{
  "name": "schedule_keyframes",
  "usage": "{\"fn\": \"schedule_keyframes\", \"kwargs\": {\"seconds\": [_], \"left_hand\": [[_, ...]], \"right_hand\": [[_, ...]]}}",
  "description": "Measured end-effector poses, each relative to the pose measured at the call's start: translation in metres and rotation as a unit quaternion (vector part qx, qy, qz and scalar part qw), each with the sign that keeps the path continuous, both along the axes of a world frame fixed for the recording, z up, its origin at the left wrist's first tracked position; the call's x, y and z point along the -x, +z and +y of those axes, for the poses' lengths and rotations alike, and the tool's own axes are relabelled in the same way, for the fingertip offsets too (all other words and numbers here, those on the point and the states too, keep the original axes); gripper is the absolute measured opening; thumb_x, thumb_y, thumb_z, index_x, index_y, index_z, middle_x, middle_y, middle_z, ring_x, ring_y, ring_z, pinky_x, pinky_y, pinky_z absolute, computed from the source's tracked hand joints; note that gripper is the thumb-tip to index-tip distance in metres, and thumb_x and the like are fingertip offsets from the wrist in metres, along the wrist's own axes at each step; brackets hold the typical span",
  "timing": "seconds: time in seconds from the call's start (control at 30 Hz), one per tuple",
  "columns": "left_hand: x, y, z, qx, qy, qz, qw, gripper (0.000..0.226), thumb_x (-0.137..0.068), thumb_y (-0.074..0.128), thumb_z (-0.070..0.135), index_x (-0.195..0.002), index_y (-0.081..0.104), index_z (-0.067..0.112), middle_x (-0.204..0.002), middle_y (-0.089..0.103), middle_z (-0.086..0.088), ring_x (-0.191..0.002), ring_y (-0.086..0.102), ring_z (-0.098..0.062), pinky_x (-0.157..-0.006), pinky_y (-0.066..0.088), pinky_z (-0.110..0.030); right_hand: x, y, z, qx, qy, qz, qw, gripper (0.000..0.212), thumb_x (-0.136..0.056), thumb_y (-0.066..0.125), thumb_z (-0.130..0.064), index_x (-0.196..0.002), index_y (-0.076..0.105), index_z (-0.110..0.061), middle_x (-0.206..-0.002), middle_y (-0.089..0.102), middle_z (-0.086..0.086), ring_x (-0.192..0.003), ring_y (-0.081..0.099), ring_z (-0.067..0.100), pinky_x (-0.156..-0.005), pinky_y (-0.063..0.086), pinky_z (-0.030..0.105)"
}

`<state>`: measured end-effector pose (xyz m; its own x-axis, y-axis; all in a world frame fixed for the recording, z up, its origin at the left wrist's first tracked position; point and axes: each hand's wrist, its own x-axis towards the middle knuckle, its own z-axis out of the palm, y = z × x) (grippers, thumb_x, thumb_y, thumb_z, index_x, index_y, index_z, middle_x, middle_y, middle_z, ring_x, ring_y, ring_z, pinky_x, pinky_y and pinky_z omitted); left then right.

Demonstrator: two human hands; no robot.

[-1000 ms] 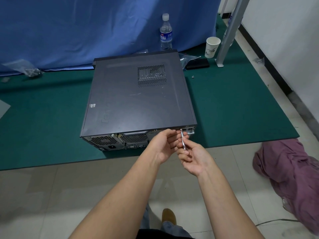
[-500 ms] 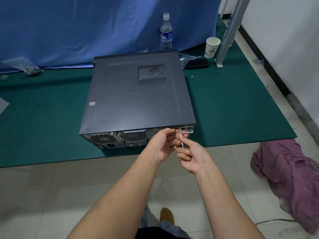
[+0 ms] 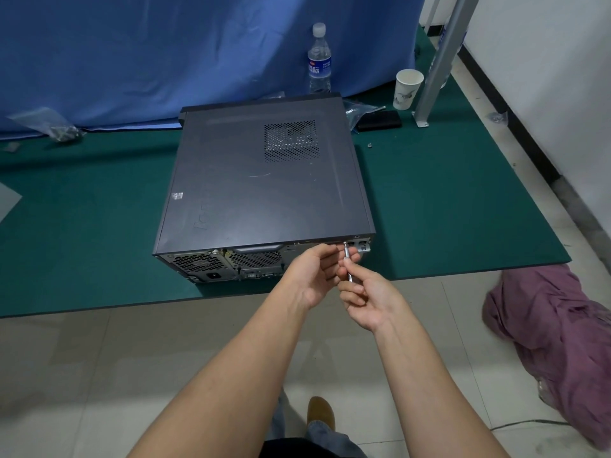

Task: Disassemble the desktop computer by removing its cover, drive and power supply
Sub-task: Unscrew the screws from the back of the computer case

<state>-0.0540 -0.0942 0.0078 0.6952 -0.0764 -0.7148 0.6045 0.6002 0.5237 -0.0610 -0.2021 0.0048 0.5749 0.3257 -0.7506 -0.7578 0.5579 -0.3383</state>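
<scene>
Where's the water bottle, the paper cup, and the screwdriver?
water bottle (image 3: 320, 66), head view, on its blue label.
paper cup (image 3: 407, 90), head view, on its white side wall.
screwdriver (image 3: 347, 264), head view, on the metal shaft between the hands.

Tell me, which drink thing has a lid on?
The water bottle behind the computer wears a white cap; the paper cup to its right stands open.
</scene>
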Motion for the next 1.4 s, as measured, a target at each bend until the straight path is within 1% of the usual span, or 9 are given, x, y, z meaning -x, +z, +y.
{"fn": "schedule_keyframes", "kwargs": {"seconds": [0.07,0.2,0.3,0.5,0.67,0.87,1.07,1.27,1.4], "left_hand": [[0.0,0.001,-0.001,0.004,0.008,0.003,1.0,0.017,-0.095,0.043,0.008,-0.091,0.06,0.005,-0.09,0.073,-0.013,-0.073,0.065,-0.017,-0.053,0.047,-0.019],[0.001,0.003,-0.003,0.004,0.016,0.003,1.0,0.021,-0.095,0.043,0.008,-0.111,0.055,0.0,-0.099,0.069,-0.016,-0.047,0.059,-0.009,-0.047,0.044,-0.018],[0.0,0.001,-0.005,-0.003,0.013,0.0,1.0,0.021,-0.096,0.045,0.009,-0.111,0.056,0.0,-0.097,0.07,-0.014,-0.055,0.064,-0.012,-0.062,0.046,-0.022],[-0.002,-0.003,-0.009,-0.027,0.026,-0.008,0.999,0.017,-0.094,0.054,0.01,-0.098,0.064,-0.003,-0.092,0.072,-0.013,-0.068,0.07,-0.015,-0.071,0.047,-0.026],[0.001,-0.007,-0.01,-0.033,0.024,-0.032,0.999,0.017,-0.093,0.054,0.007,-0.103,0.065,-0.002,-0.098,0.072,-0.014,-0.079,0.071,-0.017,-0.092,0.049,-0.033],[0.001,-0.008,-0.007,-0.036,-0.001,-0.013,0.999,0.025,-0.093,0.053,0.012,-0.104,0.067,-0.006,-0.093,0.072,-0.015,-0.042,0.048,-0.007,-0.056,0.05,-0.02],[-0.001,-0.005,-0.008,-0.013,0.018,-0.015,1.0,0.014,-0.093,0.054,0.009,-0.095,0.065,0.0,-0.092,0.074,-0.012,-0.071,0.07,-0.014,-0.065,0.048,-0.023],[0.0,-0.002,-0.01,-0.025,0.033,-0.018,0.999,0.009,-0.091,0.06,0.009,-0.094,0.064,0.001,-0.09,0.073,-0.015,-0.072,0.071,-0.017,-0.051,0.049,-0.021],[0.001,-0.002,-0.01,-0.022,0.029,-0.023,0.999,0.008,-0.09,0.061,0.009,-0.091,0.065,0.002,-0.09,0.073,-0.014,-0.072,0.071,-0.018,-0.054,0.053,-0.023]], "right_hand": [[0.0,0.0,0.0,0.009,0.002,-0.003,1.0,0.011,-0.093,0.054,-0.012,-0.086,0.062,-0.009,-0.059,0.05,0.002,-0.03,0.03,0.002,-0.026,0.02,0.014],[0.002,-0.002,-0.001,0.006,0.01,-0.008,1.0,0.025,-0.097,0.048,-0.018,-0.09,0.062,0.001,-0.058,0.054,0.003,-0.032,0.031,0.003,-0.027,0.02,0.014],[0.001,-0.002,-0.001,0.02,0.003,-0.008,1.0,0.021,-0.097,0.048,-0.015,-0.087,0.06,0.0,-0.061,0.052,0.004,-0.032,0.033,0.003,-0.027,0.021,0.014],[0.0,-0.002,0.002,0.083,0.004,-0.029,0.996,0.015,-0.092,0.056,-0.008,-0.077,0.058,-0.007,-0.058,0.053,0.004,-0.03,0.032,0.003,-0.025,0.019,0.015],[-0.003,-0.002,0.002,0.102,0.02,-0.043,0.994,0.014,-0.091,0.056,-0.006,-0.077,0.057,-0.006,-0.053,0.055,0.003,-0.03,0.031,0.003,-0.025,0.018,0.014],[0.001,-0.005,-0.004,0.074,0.041,-0.034,0.996,0.023,-0.096,0.05,-0.018,-0.089,0.062,0.0,-0.057,0.058,0.004,-0.035,0.035,0.003,-0.029,0.022,0.014],[0.003,-0.007,-0.004,0.068,0.03,-0.026,0.997,0.017,-0.094,0.054,-0.016,-0.084,0.061,-0.003,-0.055,0.055,0.002,-0.036,0.037,0.004,-0.028,0.023,0.015],[0.003,-0.006,-0.005,0.064,0.038,-0.04,0.996,0.016,-0.093,0.054,-0.015,-0.088,0.063,-0.002,-0.056,0.056,0.002,-0.036,0.038,0.004,-0.028,0.025,0.014],[0.003,-0.003,-0.011,0.066,0.049,-0.062,0.995,0.016,-0.094,0.054,-0.016,-0.094,0.065,-0.004,-0.058,0.058,0.003,-0.038,0.041,0.004,-0.031,0.028,0.015]]}}
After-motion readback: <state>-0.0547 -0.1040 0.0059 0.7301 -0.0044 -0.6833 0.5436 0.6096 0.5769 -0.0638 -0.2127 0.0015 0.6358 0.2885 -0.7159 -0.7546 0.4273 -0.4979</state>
